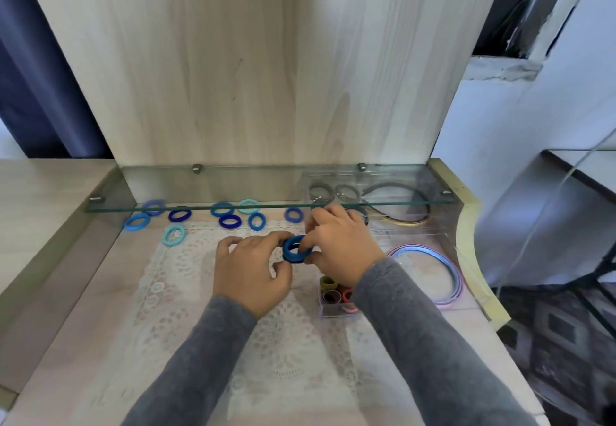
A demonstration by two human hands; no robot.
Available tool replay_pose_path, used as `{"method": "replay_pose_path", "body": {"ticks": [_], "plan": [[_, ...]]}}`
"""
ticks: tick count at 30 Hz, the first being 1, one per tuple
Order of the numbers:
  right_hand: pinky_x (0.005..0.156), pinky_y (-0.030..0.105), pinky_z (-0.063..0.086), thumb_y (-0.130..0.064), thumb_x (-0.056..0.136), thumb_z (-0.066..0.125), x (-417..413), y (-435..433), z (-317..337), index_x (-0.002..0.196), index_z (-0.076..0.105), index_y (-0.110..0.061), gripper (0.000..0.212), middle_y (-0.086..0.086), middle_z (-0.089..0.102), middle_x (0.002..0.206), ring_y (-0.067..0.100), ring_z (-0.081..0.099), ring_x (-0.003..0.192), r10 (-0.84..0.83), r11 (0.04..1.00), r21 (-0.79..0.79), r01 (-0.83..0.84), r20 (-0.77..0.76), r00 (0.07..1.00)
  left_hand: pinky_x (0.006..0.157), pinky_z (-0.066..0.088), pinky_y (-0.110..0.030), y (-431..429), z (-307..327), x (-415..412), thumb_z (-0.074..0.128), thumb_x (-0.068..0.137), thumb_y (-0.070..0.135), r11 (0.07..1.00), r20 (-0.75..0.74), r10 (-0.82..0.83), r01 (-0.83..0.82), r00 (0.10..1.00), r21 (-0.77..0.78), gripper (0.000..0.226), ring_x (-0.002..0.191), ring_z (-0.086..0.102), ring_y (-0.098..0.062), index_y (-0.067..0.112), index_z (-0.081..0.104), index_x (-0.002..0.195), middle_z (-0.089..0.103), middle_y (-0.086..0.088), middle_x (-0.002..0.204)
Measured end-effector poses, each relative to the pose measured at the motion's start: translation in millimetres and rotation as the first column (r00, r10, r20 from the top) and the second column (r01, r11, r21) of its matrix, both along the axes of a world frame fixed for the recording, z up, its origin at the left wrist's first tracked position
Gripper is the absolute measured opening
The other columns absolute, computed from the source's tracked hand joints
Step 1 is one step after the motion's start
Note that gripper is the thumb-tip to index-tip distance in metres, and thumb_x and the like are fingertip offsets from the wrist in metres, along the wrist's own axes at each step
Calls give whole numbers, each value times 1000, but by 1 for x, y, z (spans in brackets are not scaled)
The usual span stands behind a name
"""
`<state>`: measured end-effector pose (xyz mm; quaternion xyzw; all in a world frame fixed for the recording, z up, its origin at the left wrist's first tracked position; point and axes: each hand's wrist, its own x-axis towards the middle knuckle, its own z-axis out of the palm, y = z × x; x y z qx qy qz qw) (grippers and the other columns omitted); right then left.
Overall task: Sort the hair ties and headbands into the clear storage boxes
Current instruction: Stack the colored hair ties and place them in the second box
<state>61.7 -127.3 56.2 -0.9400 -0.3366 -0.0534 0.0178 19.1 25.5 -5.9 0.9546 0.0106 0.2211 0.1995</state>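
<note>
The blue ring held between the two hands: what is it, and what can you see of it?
It looks like two blue hair ties pressed into a stack, mid-blue over darker blue, soft and fabric-covered by the look. The opening is tilted toward the camera. The left hand pinches its left edge and the right hand grips its right edge, over the white lace mat; whether it touches the mat is unclear.

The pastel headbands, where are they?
In the head view, the pastel headbands lie on the right side, just right of the small clear box of hair ties.
</note>
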Motion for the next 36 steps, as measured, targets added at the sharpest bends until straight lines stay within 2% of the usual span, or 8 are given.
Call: {"method": "replay_pose_path", "body": {"ticks": [8,14,17,22,24,27,32,36], "plan": [[95,36,30,-38,89,58,9,-46,8,113,65,-40,25,-6,48,118,19,36,114,-83,992,-101,79,-34,996,102,22,-33,-43,-3,15,42,72,35,993,-67,-115,116,991,4,51,105,57,-3,38,57,120,67,17,109],[95,36,33,-38,90,57,16,-53,3,113,65,-40,25,-7,49,118,17,39,113,-70,987,-148,59,-73,995,99,27,-37,-46,-13,21,48,73,32,987,-43,-137,140,990,74,49,101,60,-6,35,61,119,69,15,108],[97,38,34,-37,90,58,20,-51,1,113,65,-39,25,-6,50,121,18,39,116,-65,984,-170,46,-108,992,96,29,-34,-41,-16,23,45,73,28,988,3,-155,155,988,13,50,103,60,-5,34,61,120,67,17,111],[92,37,37,-32,90,59,28,-43,-2,115,65,-35,25,-4,54,119,20,46,115,-74,975,-220,34,-174,982,93,22,-25,-30,-18,25,36,73,28,973,50,-228,229,972,-12,49,101,58,-3,35,60,115,65,21,107],[87,35,38,-29,90,60,30,-41,-3,116,64,-33,26,-3,55,118,20,49,112,-89,971,-235,40,-204,975,93,22,-25,-27,-20,26,36,72,26,967,44,-253,253,966,-3,49,102,57,-3,35,60,114,65,21,107],[91,37,45,-26,89,61,31,-38,-4,117,64,-30,28,-2,55,119,20,52,109,-119,966,-251,54,-249,961,95,26,-29,-25,-24,27,35,72,26,962,36,-274,274,961,-7,49,105,57,-6,33,60,114,64,17,111],[91,39,44,-19,90,58,31,-36,-3,118,62,-30,31,0,52,121,22,52,110,-134,952,-303,41,-292,947,94,35,-35,-24,-31,24,40,70,24,949,80,-313,314,946,2,48,112,53,-8,28,60,114,61,13,117],[93,40,42,-15,90,56,31,-34,-2,119,61,-31,33,1,51,122,24,51,112,-143,944,-327,40,-295,945,94,31,-29,-25,-32,23,40,72,25,953,75,-298,301,952,-33,48,113,50,-6,27,57,117,60,12,118]]}}
